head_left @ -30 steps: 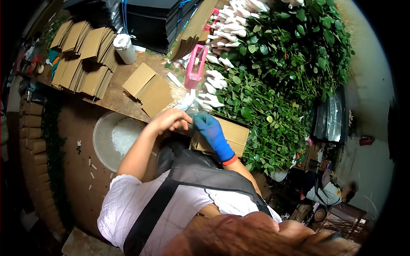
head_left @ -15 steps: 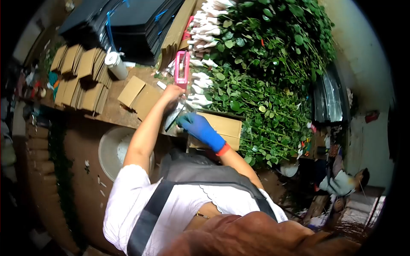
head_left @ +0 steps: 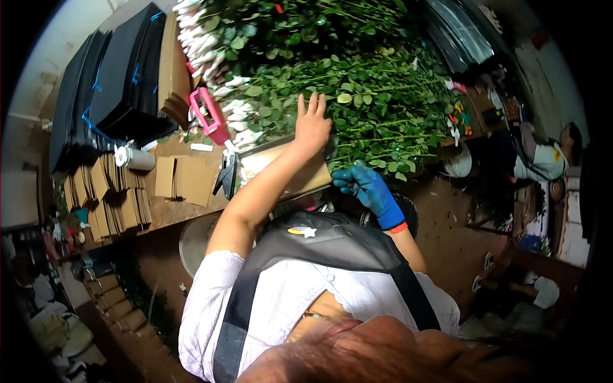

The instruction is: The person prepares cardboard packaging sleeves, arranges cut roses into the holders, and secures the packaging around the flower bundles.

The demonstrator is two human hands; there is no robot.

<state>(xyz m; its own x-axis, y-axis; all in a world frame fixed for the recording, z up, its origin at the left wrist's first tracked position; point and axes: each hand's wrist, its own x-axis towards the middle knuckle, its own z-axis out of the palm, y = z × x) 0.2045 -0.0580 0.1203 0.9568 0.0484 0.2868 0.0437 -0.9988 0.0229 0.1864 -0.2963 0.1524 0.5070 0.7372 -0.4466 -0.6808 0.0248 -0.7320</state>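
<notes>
My bare left hand (head_left: pixel 311 127) is open, its fingers spread over the leafy green stems (head_left: pixel 370 96). Its wrist crosses above a shallow box (head_left: pixel 310 177) with a tan inside. In a blue glove, my right hand (head_left: pixel 364 188) sits at the box's right corner, fingers lightly curved and apart, with nothing visible in them. Whether the fingertips touch the box, I cannot tell. Left of the box lies a black tool (head_left: pixel 226 175), and beyond it a pink frame-like tool (head_left: pixel 208 118). White-wrapped bundle ends (head_left: pixel 241 115) line the left side of the stems.
Folded cardboard pieces (head_left: pixel 182 179) and stacked cardboard sleeves (head_left: pixel 112 198) lie on the left, near a white lidded container (head_left: pixel 134 157). Behind them stand stacks of black sheets (head_left: pixel 124 80). A pale tub (head_left: pixel 195 246) is below the table edge. Another person (head_left: pixel 543 156) is at the right.
My left hand has left the pink tool, moved right over the stems and spread its fingers. My gloved right hand has moved right, away from the black tool. The view has shifted.
</notes>
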